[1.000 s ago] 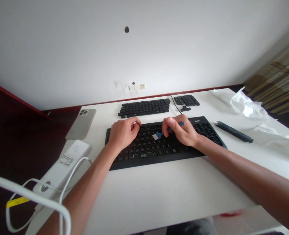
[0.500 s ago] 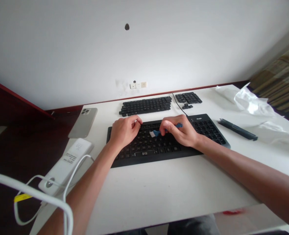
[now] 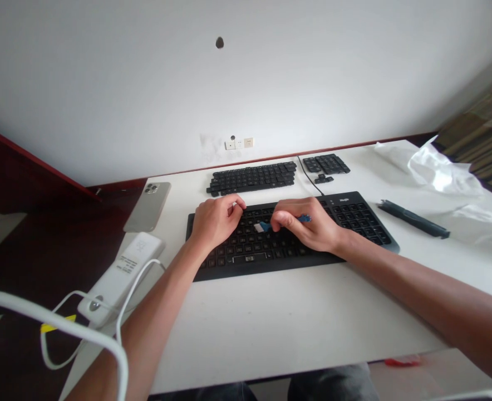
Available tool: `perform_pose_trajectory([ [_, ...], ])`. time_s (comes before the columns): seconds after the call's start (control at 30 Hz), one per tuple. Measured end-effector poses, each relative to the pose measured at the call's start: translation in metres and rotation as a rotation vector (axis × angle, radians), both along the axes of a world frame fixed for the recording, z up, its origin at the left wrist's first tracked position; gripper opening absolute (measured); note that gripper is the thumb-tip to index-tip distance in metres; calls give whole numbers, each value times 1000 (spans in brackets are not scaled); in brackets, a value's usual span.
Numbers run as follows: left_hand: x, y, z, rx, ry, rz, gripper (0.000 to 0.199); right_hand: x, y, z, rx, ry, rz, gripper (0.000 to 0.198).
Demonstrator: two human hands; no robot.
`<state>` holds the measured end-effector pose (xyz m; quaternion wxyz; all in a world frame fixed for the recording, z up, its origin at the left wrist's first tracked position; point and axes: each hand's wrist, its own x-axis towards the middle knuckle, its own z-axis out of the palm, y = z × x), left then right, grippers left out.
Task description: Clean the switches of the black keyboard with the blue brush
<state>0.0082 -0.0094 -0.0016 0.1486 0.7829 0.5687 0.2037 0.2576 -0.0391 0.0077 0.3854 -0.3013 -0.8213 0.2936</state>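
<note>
A black keyboard (image 3: 271, 267) with its keycaps off lies on the white table (image 3: 246, 323), its bare key sockets showing. My right hand (image 3: 306, 223) is closed round a small brush with a blue handle (image 3: 266, 226); its pale bristles are down at the sockets in the middle of the board. On the left part of the keyboard rests my left hand (image 3: 217, 219), fingers curled over towards the back edge and holding it. The tips of those fingers are partly hidden.
Behind the keyboard lie loose keycaps (image 3: 252, 177) in rows and a number-pad group (image 3: 326, 164). A dark strip (image 3: 413, 219) and clear plastic wrap (image 3: 442, 170) are on the right. To the left are a phone (image 3: 148, 207), a white power strip (image 3: 123, 278) and white cables (image 3: 83, 337).
The view has shifted slightly, so the whole scene sits a little further right. Both hands keep nearly the same place on the keyboard, and the brush is still in the right one.
</note>
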Motion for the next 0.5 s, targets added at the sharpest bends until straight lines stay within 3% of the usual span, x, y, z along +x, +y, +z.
perform_pose_trajectory([
  [0.07,0,0,0,1,6,1,26,1,0,1,3,10,-20,52],
  [0.23,0,0,0,8,3,5,27,0,0,-3,-49,-10,115,45],
  [0.37,0,0,-1,14,1,-2,27,-1,1,-7,-33,33,69,45],
  [0.5,0,0,-2,21,-8,-8,27,-2,1,-7,-46,-1,129,41],
])
